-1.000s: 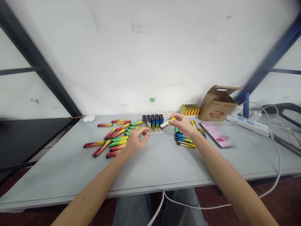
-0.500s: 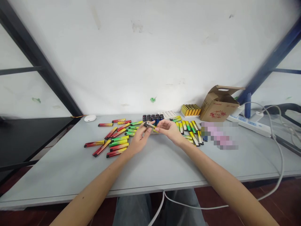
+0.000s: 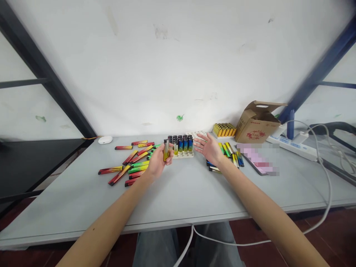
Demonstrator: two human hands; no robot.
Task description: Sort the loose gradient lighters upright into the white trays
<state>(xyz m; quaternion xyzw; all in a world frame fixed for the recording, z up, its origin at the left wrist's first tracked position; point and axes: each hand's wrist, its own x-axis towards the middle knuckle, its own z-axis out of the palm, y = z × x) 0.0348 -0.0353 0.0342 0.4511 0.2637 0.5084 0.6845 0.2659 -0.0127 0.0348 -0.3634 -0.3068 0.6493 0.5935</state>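
My left hand holds a yellow and silver lighter upright, its dark end up. Just right of that hand stands a white holder with rows of upright lighters, blue and yellow ones in front. My right hand is raised at the holder's right side, fingers spread, holding nothing. Several red and yellow lighters and green and yellow ones lie left of my left hand. More lighters, yellow, silver and blue, lie to the right, partly behind my right hand.
A second white tray lies behind the holder. Yellow lighters stand packed near an open cardboard box. On the right are a pink flat object, a power strip and cables. A white case sits back left.
My left hand has turned the lighter upright and moved slightly left. My right hand has let go of it, moved right and spread its fingers. The front of the holder now shows.
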